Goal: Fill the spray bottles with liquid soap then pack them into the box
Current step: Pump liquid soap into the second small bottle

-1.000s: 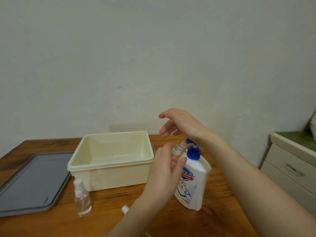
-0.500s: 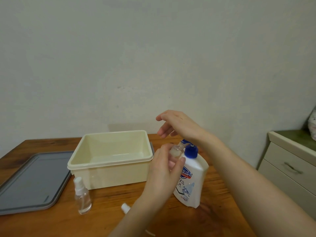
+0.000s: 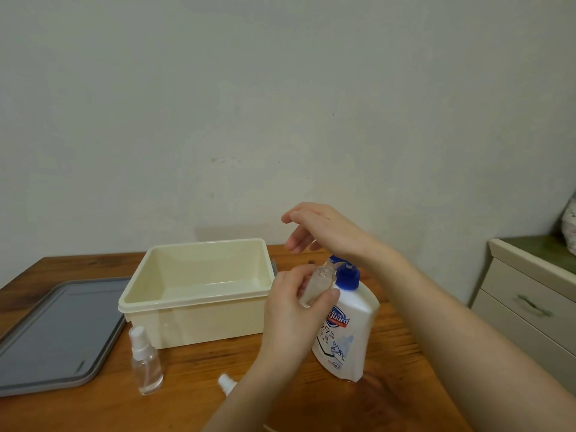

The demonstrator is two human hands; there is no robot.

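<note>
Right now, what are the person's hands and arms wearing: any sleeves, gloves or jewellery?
Nothing visible. The left hand and right hand are ungloved, with no rings, watch or bracelet showing. Both forearms are uncovered to the frame's edge; no sleeve in view.

A spray bottle (image 3: 146, 367) stands just before the open-topped box (image 3: 193, 322).

Held clear spray bottle (image 3: 322, 275): lower body covered by left hand (image 3: 290, 316). Soap bottle (image 3: 349, 332): pump nozzle (image 3: 336, 260) mostly under right hand (image 3: 330, 232), small label print unreadable. White spray cap (image 3: 225, 383): half behind left forearm (image 3: 249, 397); grey lid (image 3: 56, 332) cut by left edge, cabinet (image 3: 530, 300) by right.
</note>
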